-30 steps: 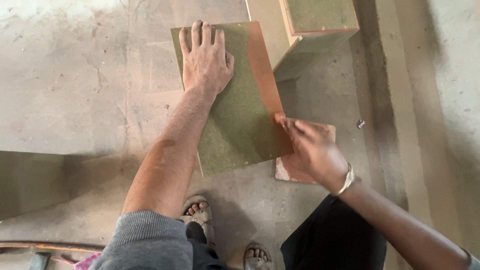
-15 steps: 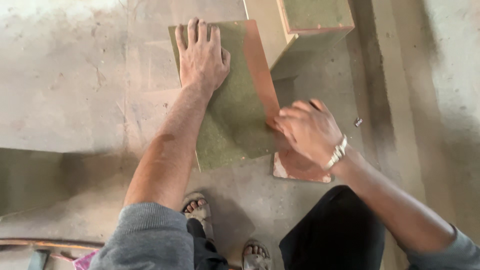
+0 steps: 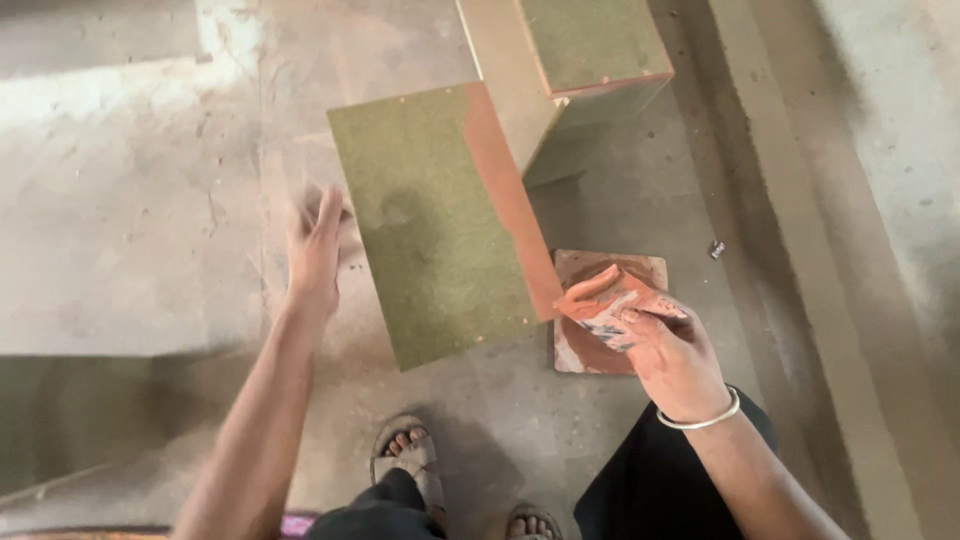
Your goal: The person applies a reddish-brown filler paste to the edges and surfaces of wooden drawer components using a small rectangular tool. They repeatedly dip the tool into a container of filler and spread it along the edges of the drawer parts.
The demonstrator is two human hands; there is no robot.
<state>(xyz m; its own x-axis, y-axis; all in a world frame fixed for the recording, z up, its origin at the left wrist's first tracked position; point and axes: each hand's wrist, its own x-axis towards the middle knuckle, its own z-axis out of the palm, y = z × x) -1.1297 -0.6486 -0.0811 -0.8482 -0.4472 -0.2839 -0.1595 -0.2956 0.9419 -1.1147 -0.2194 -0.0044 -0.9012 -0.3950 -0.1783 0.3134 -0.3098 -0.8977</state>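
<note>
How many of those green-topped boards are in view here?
2. One green board lies on the floor between the left hand and right hand, its right edge smeared reddish. Another green-topped board sits at the top, partly cut off; more may lie outside the frame.

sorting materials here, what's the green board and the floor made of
Board: probably pressed fibreboard; flat, matte, speckled olive face, with a reddish-brown coat along its right edge. Floor: looks like bare concrete; grey, rough, stained and dusty.
</note>
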